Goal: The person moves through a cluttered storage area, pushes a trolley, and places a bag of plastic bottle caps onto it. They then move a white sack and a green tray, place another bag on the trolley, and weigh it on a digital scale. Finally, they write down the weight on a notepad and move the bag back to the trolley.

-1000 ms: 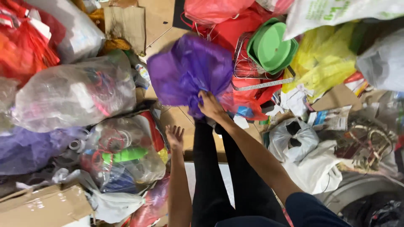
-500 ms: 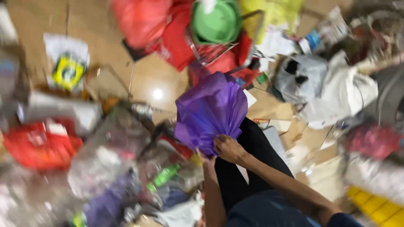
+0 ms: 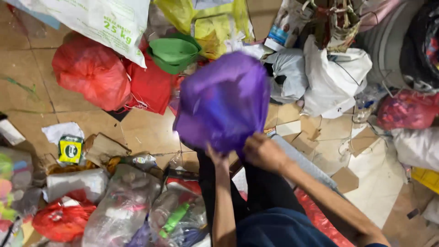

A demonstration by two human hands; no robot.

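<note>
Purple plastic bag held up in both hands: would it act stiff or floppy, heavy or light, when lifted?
The thin purple plastic bag billows and creases above the left hand and right hand, so it is probably floppy. It stands puffed up from a bunched grip at its lower edge, so it likely weighs little. Its glossy film may be slippery.

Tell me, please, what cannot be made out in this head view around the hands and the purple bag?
- Purple bag: contents hidden by its own opaque plastic.
- Left hand and right hand: fingertips buried in the bag's folds.
- Floor behind the bag: covered.
- White sack: cut off by the top edge.
</note>
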